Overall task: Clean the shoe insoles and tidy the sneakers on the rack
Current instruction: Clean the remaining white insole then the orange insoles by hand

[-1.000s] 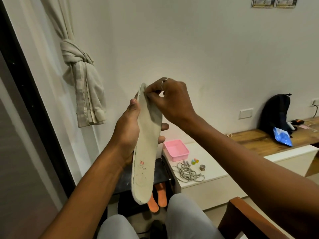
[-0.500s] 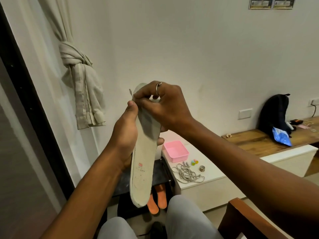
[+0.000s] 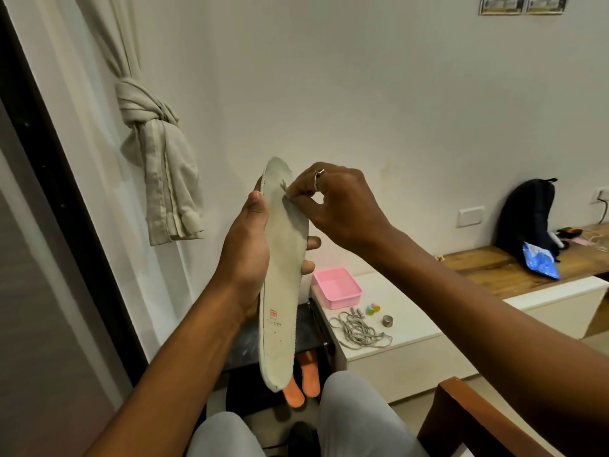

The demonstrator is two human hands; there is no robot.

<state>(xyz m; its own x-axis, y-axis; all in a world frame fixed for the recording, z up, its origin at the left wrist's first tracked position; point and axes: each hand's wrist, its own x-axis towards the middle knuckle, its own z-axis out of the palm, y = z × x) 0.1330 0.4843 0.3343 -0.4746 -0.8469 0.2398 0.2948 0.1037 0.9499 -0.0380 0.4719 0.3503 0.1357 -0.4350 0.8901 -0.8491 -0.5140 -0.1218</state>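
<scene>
Insole (image 3: pixel 285 275), pale grey, upright in left hand (image 3: pixel 245 255) grip, toe end in right hand (image 3: pixel 339 206) pinch.

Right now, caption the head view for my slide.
Insole cleaning: left hand holds a long pale-grey shoe insole nearly upright; right hand pinches near its top.

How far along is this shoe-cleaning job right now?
Early to midway, I'd guess. Done: the pale insole is out of its shoe, and grey laces lie loose on the white cabinet. In hand: the left hand holds the insole upright while the right hand pinches at a dark mark near its toe end. Left: an orange pair sits in the dark rack below, and no tidied sneakers are in view.
</scene>
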